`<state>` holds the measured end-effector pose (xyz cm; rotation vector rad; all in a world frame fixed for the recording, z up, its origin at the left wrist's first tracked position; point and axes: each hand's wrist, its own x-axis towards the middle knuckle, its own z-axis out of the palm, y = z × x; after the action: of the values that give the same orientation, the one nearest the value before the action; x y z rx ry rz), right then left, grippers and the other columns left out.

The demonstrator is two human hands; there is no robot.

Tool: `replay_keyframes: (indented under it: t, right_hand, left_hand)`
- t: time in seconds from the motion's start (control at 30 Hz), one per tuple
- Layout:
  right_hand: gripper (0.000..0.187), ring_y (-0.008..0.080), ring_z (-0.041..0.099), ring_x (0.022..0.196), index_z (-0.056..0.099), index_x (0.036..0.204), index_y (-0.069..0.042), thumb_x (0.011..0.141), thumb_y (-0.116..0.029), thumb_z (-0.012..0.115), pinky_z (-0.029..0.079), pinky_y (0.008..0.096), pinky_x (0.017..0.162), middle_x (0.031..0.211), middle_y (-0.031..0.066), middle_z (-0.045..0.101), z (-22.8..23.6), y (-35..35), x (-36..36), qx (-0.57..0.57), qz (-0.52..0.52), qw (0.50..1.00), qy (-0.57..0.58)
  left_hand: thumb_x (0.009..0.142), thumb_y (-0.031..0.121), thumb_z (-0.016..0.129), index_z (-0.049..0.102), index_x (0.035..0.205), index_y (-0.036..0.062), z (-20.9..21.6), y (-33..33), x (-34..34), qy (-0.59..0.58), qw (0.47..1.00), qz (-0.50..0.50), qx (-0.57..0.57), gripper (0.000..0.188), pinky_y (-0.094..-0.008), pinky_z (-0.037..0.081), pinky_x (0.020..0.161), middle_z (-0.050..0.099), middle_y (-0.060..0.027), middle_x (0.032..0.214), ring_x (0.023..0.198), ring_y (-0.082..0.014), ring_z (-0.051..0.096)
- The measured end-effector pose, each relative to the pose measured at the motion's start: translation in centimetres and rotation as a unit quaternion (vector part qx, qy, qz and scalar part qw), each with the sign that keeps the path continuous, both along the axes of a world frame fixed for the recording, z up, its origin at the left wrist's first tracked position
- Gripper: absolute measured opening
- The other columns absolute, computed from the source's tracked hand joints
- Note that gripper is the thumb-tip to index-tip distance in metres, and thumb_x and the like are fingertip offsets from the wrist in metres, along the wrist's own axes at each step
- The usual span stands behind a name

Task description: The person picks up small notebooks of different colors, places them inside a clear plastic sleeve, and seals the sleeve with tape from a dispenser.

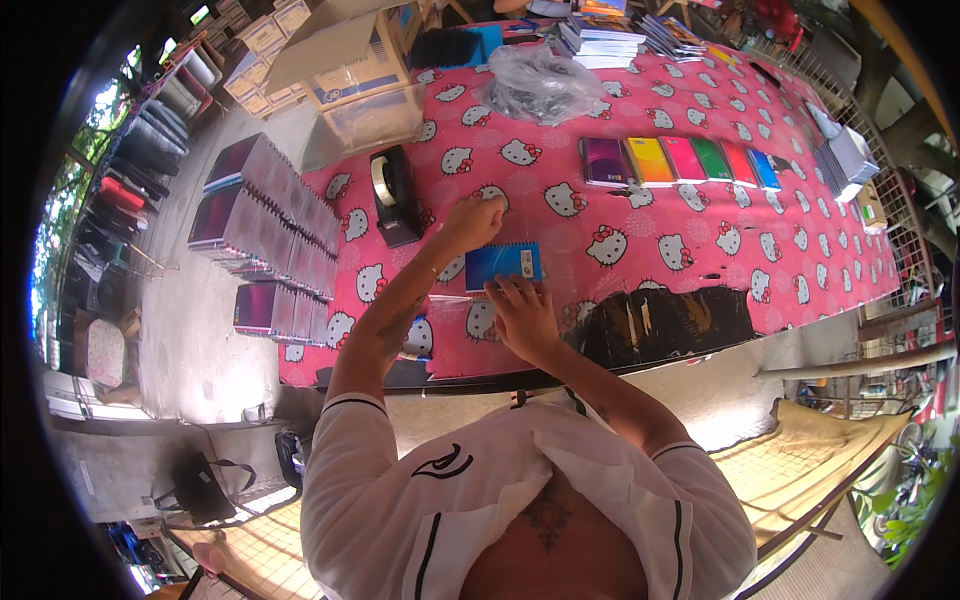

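A small blue spiral notebook [490, 265] lies flat on the pink patterned tablecloth in front of me, its coil along the far edge. My right hand [527, 318] rests on its near edge, fingers stretched out over the cover. Just beyond the coil, my left hand [474, 222] is closed with fingertips together; whatever it may hold is too small or hidden to make out. Left of that hand stands a black tape dispenser [402, 205] with a roll of tape. Farther right, a row of small notebooks runs from a purple one [604, 162] to a blue one [766, 171].
Tall stacks of purple spiral notebooks [262, 220] line the table's left side. Behind them stands an open cardboard box [350, 75]. Crumpled clear plastic [540, 85] and piled books [603, 45] occupy the far side. The tablecloth is torn [665, 325] near the front edge.
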<state>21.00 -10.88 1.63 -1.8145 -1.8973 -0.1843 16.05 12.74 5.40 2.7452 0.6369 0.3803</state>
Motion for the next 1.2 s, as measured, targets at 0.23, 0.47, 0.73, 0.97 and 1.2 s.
replay_keyframes:
  t: [0.23,0.47,0.73,0.97,1.2]
  right_hand:
    - [0.059,0.0329,0.041,0.134,0.054,0.134,-0.008,0.080,-0.024,0.072,0.032,0.0574,0.108,0.139,0.0131,0.047,0.7,0.0,-0.6,-0.065,0.000,0.998,0.026]
    - [0.059,0.0387,0.033,0.142,0.051,0.136,-0.003,0.082,-0.021,0.070,0.025,0.0657,0.112,0.144,0.0194,0.043,-1.8,0.8,-0.1,-0.051,0.016,0.998,0.016]
    - [0.062,0.0281,0.048,0.125,0.054,0.134,-0.004,0.079,-0.026,0.073,0.034,0.0514,0.106,0.134,0.0128,0.051,3.7,0.8,2.8,0.049,0.011,0.998,-0.049]
    - [0.060,0.0225,0.054,0.111,0.062,0.126,-0.006,0.074,-0.034,0.076,0.037,0.0419,0.100,0.119,0.0043,0.059,-0.2,1.4,6.6,0.011,0.033,0.989,-0.144]
    - [0.057,0.0225,0.056,0.104,0.061,0.126,-0.006,0.079,-0.037,0.073,0.041,0.0395,0.092,0.108,0.0034,0.057,1.1,1.3,7.0,-0.012,0.089,0.991,-0.099]
  left_hand:
    - [0.086,0.008,0.062,0.066,0.094,0.0095,-0.9,-8.7,-4.7,-0.112,0.991,-0.003,0.074,0.009,-0.0461,0.054,0.072,0.070,-0.0107,0.096,0.084,-0.0338,0.068]
    - [0.087,0.008,0.062,0.068,0.103,0.0090,-1.8,-12.0,-4.5,-0.102,0.991,0.076,-0.031,0.017,-0.0433,0.057,0.064,0.070,-0.0120,0.099,0.079,-0.0318,0.070]
    - [0.091,0.012,0.059,0.063,0.124,0.0062,-3.2,-13.1,-5.7,-0.062,0.992,0.106,0.023,0.034,-0.0437,0.053,0.090,0.063,-0.0188,0.128,0.116,-0.0358,0.062]
    - [0.096,0.028,0.056,0.053,0.136,-0.0012,-2.9,-15.9,-9.5,-0.026,0.960,0.239,0.142,0.049,-0.0554,0.038,0.109,0.055,-0.0248,0.137,0.132,-0.0415,0.048]
    - [0.092,0.025,0.069,0.069,0.114,-0.0007,-1.6,-1.0,-16.0,-0.299,0.852,0.413,-0.123,0.034,-0.0375,0.055,0.070,0.070,-0.0123,0.097,0.077,-0.0264,0.068]
